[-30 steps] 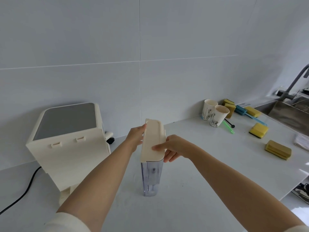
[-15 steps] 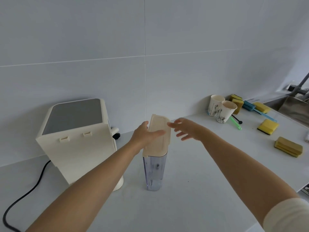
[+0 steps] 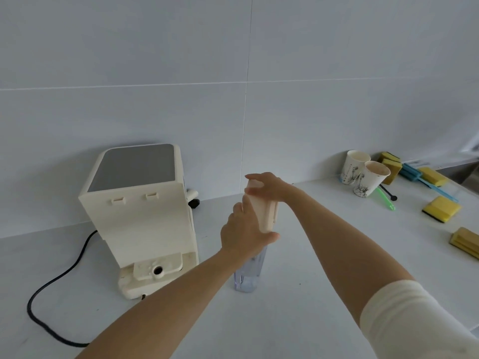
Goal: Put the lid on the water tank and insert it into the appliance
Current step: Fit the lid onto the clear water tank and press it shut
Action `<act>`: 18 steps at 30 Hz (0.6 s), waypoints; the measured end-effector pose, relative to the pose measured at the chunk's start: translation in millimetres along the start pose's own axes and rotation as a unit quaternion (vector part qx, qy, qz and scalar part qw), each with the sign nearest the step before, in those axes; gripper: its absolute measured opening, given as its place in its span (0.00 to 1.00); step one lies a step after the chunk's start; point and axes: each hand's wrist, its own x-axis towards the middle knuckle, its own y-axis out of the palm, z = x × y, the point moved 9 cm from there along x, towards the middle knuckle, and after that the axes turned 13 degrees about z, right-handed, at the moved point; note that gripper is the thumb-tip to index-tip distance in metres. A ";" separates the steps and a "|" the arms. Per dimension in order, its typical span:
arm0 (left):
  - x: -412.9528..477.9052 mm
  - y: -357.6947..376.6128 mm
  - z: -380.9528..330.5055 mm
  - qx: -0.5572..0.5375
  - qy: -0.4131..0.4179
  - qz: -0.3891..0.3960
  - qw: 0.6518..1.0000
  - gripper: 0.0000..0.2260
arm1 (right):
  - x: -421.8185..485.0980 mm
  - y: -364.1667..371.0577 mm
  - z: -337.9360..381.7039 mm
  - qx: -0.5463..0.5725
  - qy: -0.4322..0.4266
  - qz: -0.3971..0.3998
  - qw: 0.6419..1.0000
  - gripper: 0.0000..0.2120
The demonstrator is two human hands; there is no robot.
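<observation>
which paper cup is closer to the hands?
The front paper cup, tilted, beside the green stick. The other cup stands behind it by the wall, farther from the hands.

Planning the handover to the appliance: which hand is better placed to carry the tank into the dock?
Left, probably. The left hand grips the cream lid atop the clear plastic water tank, on the side facing the cream appliance; the right hand only presses the lid's far end.

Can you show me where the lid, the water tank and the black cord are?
lid (image 3: 265, 211): head view, its cream top face.
water tank (image 3: 246, 279): head view, clear lower wall.
black cord (image 3: 55, 278): head view, mid-length on the counter.
</observation>
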 end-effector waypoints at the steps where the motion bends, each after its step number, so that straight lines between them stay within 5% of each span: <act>1: -0.1 0.3 0.5 0.002 -0.001 0.004 1.000 0.45 | 0.9 -0.3 -1.0 0.000 0.001 0.002 1.000 0.25; 18: 5.6 -30.6 34.7 0.029 -0.002 0.087 0.996 0.32 | -22.5 -15.4 -36.8 0.027 0.053 -0.039 0.997 0.19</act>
